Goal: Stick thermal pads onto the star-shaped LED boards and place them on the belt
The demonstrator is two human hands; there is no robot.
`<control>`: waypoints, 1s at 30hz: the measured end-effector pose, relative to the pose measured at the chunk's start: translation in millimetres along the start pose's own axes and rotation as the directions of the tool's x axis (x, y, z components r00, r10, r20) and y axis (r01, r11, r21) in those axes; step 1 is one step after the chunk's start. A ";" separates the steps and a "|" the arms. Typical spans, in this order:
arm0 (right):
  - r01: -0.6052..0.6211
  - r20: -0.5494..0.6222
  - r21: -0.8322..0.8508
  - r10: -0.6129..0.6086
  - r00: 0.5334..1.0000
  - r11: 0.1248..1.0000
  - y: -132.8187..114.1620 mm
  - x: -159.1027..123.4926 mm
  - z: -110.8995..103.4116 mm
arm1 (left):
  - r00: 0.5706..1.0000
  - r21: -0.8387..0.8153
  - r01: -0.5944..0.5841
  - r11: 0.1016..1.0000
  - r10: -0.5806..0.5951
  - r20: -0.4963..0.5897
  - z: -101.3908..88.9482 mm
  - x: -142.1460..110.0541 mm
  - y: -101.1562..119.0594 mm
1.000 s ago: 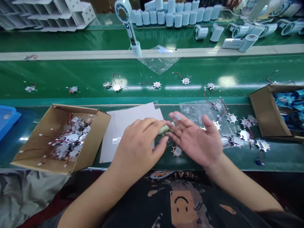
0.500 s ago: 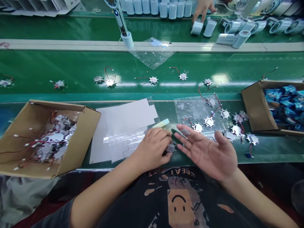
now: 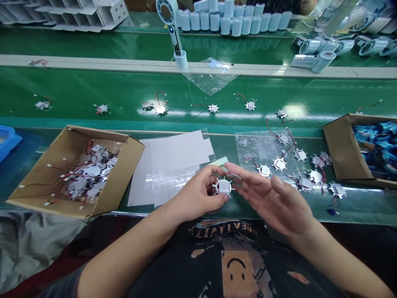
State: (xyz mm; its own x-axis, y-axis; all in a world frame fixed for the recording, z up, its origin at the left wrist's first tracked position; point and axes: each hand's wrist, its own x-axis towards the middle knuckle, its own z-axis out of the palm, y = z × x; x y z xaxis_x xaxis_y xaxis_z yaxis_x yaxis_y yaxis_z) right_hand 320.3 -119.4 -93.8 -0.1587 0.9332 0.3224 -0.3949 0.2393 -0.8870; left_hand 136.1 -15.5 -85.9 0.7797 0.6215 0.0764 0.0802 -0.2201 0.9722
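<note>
My left hand (image 3: 201, 186) pinches a small round white spoked part (image 3: 223, 187) between thumb and fingers, its flat face turned up toward me. A pale rectangle lies on the middle of that face. Close by on the right, my right hand (image 3: 273, 198) is open, palm turned up and inward, fingers stretched toward the spoked part. A thin pale square piece (image 3: 235, 176) rests against its fingers, seen nearly edge-on. Behind the hands lies a light green-yellow strip (image 3: 219, 161). More spoked parts with red wires, such as one spoked part (image 3: 279, 164), lie beyond my right hand.
A cardboard box (image 3: 124, 174) of wired spoked parts stands at left, beside white and clear sheets (image 3: 176, 151). Another box (image 3: 338, 145) at right holds blue items. Several spoked parts lie on the green belt (image 3: 124, 87). A handheld fan (image 3: 175, 37) stands behind.
My left hand has turned the spoked part face up and brought it into plain sight. My right hand has tilted inward, closer to it. A co-worker's hand at the back has left view.
</note>
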 end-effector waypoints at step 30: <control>-0.034 0.006 -0.272 0.037 0.999 0.962 6.1 -0.8 -4.4 | 0.999 0.091 -0.033 0.995 0.034 -0.008 1.8 6.2 -2.1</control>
State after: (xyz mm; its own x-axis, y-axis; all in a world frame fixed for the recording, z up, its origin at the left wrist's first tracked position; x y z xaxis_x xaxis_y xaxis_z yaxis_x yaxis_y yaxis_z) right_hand 322.0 -117.5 -101.0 -0.1786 0.9399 0.2909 -0.1284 0.2709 -0.9540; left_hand 141.8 -12.5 -87.8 0.7768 0.6198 0.1115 0.1100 -0.3079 0.9450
